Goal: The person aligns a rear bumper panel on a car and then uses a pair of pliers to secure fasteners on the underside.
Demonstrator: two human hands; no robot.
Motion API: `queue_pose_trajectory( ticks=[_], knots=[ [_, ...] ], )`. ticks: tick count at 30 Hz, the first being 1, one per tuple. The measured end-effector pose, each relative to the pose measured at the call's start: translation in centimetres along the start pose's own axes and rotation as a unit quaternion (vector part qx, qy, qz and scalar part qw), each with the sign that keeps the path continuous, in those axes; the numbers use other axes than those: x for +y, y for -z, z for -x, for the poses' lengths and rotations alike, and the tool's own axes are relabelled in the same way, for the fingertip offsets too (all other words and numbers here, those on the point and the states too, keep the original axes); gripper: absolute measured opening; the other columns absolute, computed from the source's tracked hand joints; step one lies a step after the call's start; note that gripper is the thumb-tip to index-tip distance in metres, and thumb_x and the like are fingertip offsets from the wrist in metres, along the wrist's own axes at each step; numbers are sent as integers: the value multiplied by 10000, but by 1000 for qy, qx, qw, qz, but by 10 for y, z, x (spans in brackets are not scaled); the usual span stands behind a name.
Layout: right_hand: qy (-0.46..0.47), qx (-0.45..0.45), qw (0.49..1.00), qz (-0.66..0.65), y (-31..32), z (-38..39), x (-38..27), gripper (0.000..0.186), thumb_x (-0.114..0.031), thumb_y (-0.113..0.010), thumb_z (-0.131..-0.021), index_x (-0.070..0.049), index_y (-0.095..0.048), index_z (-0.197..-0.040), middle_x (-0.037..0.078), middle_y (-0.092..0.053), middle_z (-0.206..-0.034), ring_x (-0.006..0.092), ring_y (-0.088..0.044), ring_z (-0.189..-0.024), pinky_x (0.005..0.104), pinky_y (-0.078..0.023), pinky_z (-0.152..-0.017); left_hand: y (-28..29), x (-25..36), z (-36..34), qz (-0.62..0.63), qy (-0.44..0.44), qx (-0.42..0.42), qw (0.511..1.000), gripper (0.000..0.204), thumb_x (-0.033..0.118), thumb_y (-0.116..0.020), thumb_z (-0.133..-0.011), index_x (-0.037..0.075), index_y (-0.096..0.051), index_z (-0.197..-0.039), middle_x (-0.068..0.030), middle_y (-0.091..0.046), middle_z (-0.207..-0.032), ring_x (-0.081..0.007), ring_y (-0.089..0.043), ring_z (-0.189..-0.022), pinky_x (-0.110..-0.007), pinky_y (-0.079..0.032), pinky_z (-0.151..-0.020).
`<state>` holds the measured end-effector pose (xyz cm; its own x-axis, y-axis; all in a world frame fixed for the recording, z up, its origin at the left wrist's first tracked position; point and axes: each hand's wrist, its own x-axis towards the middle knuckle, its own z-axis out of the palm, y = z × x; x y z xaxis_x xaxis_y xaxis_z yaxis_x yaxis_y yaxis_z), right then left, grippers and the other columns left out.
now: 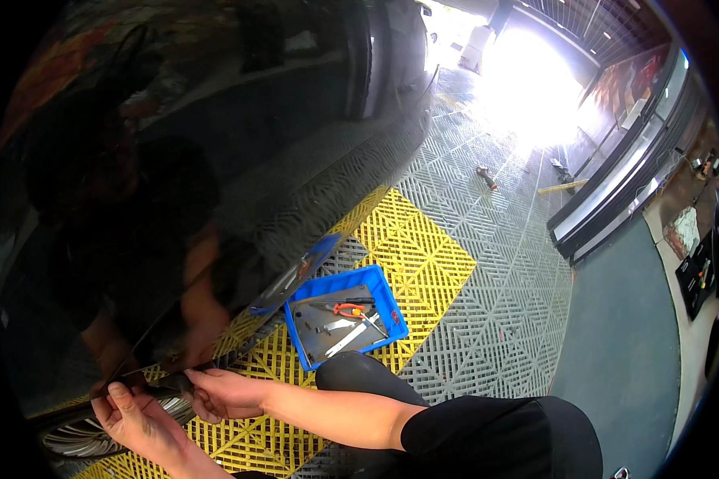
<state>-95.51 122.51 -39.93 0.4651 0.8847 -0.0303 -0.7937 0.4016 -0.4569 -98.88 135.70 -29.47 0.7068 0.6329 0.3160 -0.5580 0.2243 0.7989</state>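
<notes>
A glossy black car body panel (240, 160) fills the left, reflecting a person. At its lower edge, above a wheel (76, 435), my left hand (140, 419) grips the panel's edge with thumb up and fingers curled. Just to its right, my right hand (224, 391) is closed on a small dark piece at the same edge, too hidden to name. Beyond my hands, a blue plastic tray (395, 318) on the floor holds pliers (349, 309), a long white tool (351, 334) and several other small tools.
The floor has yellow (423, 239) and grey (487, 319) grid tiles. An orange-and-black tool (486, 177) lies farther off, near a yellow bar (559, 187). Dark rails (583, 223) line the right, with small items on a black mat (695, 283). A bright opening (535, 80) is at the back.
</notes>
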Motion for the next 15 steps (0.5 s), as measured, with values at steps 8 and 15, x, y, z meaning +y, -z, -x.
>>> queue_pose_trajectory(
  ticks=[8,15],
  knots=[
    [62,77,993,-66,-19,8,-7,328,-375,-422,-1105,-82,-566,-1070,30,-654,-920,118,-583,-805,260,-471,-723,-6,5,1,3,-1,17,1000,294,167,-723,-962,-6,-551,-1127,-91,-651,-1058,-145,-605,-937,-281,-488,-869],
    [-37,59,993,-97,15,-8,6,360,-380,-431,-1101,-59,-571,-1185,31,-638,-804,112,-601,-786,248,-456,-702,-7,3,2,6,0,15,1000,275,152,-724,-960,-4,-551,-1108,-76,-657,-1021,-134,-608,-898,-268,-491,-844]
  ],
)
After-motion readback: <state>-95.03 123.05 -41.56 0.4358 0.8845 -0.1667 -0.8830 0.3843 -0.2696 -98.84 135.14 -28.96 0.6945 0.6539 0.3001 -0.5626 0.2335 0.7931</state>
